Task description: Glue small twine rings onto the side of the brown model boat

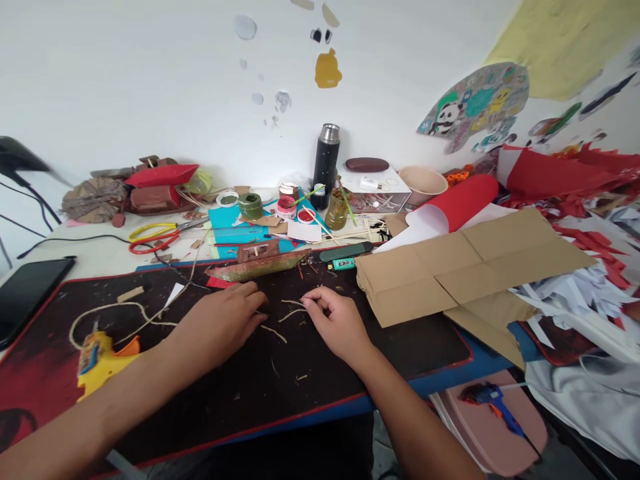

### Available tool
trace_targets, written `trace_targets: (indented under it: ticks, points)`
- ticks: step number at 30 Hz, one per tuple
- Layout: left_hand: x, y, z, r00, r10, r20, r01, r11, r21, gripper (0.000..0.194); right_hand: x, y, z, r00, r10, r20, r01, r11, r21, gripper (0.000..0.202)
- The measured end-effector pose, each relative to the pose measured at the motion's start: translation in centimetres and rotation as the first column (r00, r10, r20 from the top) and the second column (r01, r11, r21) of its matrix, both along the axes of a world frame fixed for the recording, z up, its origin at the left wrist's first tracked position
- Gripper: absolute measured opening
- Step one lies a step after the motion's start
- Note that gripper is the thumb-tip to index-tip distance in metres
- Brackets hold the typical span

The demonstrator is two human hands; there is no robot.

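My right hand [340, 323] pinches thumb and forefinger at the ends of short pieces of pale string [293, 303] over the dark mat [340, 380]. My left hand [233, 317] is low over the mat, palm down, its fingers curled; whatever they hold is hidden. Another short piece of string [275, 333] runs out from beside its fingertips. Just beyond my hands stands a small model boat [260, 265], greenish-brown with a reddish-brown cabin. A longer string [113, 307] lies looped left of my left hand, near a yellow glue gun [100, 370] partly covered by my forearm.
Folded cardboard [475, 267] covers the right side. Paint jars [251, 207], a black flask [326, 163] and scissors [155, 237] stand or lie behind. A phone [33, 293] is far left. A blue glue gun [500, 403] rests on a pink seat [523, 433] below.
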State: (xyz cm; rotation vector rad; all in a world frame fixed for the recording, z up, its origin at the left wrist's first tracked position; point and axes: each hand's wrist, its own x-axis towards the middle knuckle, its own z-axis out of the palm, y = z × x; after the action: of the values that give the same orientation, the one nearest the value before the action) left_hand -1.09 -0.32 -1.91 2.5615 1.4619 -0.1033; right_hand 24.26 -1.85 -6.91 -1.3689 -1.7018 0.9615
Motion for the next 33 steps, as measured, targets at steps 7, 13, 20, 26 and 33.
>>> trace_targets:
  ticks: [7,13,20,26,33]
  points:
    - [3.0,0.2,-0.3,0.997,-0.080,-0.012,0.080,0.996,-0.040,0.018,-0.1,-0.1,0.0,1.000,-0.005,-0.003,0.005,1.000,-0.022,0.023]
    - [0.2,0.7,0.3,0.983,-0.095,0.159,0.104,0.994,-0.043,0.033,-0.1,-0.2,0.1,0.998,0.036,0.054,-0.037,0.999,0.011,0.020]
    - [-6.1,0.4,0.1,0.984,0.114,0.136,-0.132,0.983,0.130,0.039,0.0,-0.3,0.1,0.995,0.059,0.077,-0.060,0.998,0.014,0.021]
    - [-4.0,0.8,-0.2,0.998,0.044,-0.045,-0.042,0.998,0.053,0.034,-0.1,-0.4,0.2,0.996,0.052,0.069,-0.054,0.998,0.022,0.021]
    - [-2.0,1.3,-0.9,0.999,0.000,-0.042,0.001,1.000,0.022,0.031,0.0,-0.4,0.2,0.995,0.054,0.085,-0.056,0.998,0.023,0.021]
